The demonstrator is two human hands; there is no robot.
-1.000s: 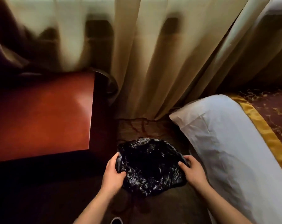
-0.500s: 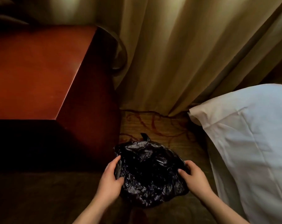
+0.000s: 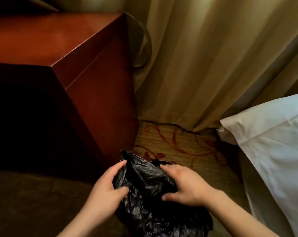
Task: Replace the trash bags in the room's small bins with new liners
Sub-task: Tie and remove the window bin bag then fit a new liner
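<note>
Down in the narrow gap between the furniture, biggest thing in view is the beige curtain (image 3: 204, 65), hanging in heavy folds across the whole back and reaching the floor. Left side is walled off by a reddish wooden nightstand (image 3: 59, 40), its front face in deep shadow. On the right a white pillow (image 3: 272, 142) bulges in from the edge, so the working space is pretty squeezed. Between them there's a strip of tan carpet (image 3: 170, 144) with a red swirly pattern.

Sitting low in the middle, close to the nightstand's corner, is the black trash bag (image 3: 144, 178), all crinkled and shiny, with a little pointed tip sticking up at its far left. It covers whatever's underneath, so can't tell what the bin looks like.

Left hand (image 3: 107, 190) has the bag's left edge, thumb and fingers curled in and pinching the plastic. Right hand (image 3: 184, 185) lies over the top right, fingers a bit spread, thumb closing in on a fold of plastic from the near side.
</note>
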